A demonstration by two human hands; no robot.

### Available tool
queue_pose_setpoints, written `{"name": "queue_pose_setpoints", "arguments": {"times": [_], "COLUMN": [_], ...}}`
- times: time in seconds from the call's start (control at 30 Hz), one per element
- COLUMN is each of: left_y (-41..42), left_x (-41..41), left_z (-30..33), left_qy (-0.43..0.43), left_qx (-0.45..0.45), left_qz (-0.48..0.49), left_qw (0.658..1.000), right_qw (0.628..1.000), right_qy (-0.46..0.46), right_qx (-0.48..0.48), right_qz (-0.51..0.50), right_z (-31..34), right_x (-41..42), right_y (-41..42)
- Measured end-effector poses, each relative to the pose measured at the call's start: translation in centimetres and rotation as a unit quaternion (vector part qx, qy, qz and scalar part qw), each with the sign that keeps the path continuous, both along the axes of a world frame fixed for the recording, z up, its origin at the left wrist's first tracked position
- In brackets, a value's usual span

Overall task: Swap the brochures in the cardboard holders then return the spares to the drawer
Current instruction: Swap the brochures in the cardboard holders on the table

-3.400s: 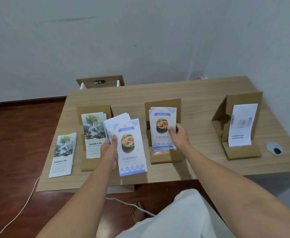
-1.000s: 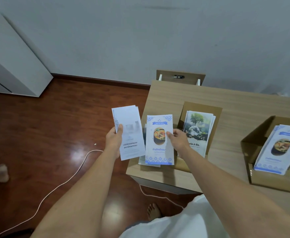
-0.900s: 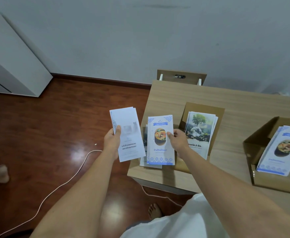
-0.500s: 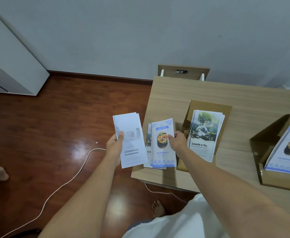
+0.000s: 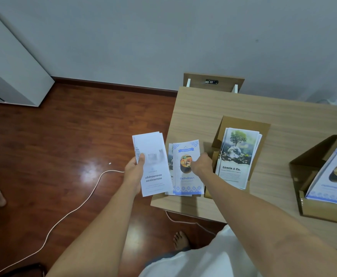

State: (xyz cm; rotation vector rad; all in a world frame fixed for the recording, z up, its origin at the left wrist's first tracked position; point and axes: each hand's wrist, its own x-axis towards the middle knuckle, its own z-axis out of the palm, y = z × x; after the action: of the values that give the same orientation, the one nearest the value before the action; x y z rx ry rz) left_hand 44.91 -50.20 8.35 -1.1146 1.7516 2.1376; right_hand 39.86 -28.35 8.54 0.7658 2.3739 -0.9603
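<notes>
Head view looks down at two bare hands near the middle of the frame. The left hand [image 5: 133,172] grips a stack of white brochures [image 5: 153,162] by its left edge, held out over the wood floor [image 5: 53,146], just left of the tabletop [image 5: 203,108]. The right hand [image 5: 202,163] has its fingers down on a blue food brochure [image 5: 186,168]; I cannot tell if it is pinching the brochure or only pressing on it. That brochure lies on a small pile at the tabletop's near left corner, very close to the edge.

Just right of the hand stands a cardboard holder [image 5: 243,124] with tree brochures [image 5: 237,156] inside. A second cardboard holder [image 5: 307,156] at the right side of the frame carries more blue brochures [image 5: 331,174] and is cut off by the frame edge.

The far part of the tabletop, upper right, is bare wood. A white cable [image 5: 67,214] snakes over the floor at lower left. A white cabinet [image 5: 9,64] fills the upper left corner. A bare foot [image 5: 180,239] shows under the tabletop's near edge.
</notes>
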Motion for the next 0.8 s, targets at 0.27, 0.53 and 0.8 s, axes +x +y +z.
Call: {"name": "queue_pose_setpoints", "arguments": {"times": [0.27,0.53,0.8], "left_y": [1.4,4.4,10.4], "left_x": [-0.3,-0.4,1.5], "left_z": [0.6,2.0,4.1], "left_qy": [0.017,0.048,0.074], "left_qx": [0.014,0.026,0.093], "left_qz": [0.0,-0.022,-0.08], "left_qw": [1.0,0.998,0.99], "right_qw": [0.996,0.959,0.918], "right_qy": [0.021,0.105,0.135], "right_qx": [0.052,-0.265,-0.372], "right_qz": [0.067,-0.001,-0.012], "right_z": [1.5,4.7,6.2], "right_x": [0.5,1.6,5.2], "right_y": [-0.5,1.1,6.1]}}
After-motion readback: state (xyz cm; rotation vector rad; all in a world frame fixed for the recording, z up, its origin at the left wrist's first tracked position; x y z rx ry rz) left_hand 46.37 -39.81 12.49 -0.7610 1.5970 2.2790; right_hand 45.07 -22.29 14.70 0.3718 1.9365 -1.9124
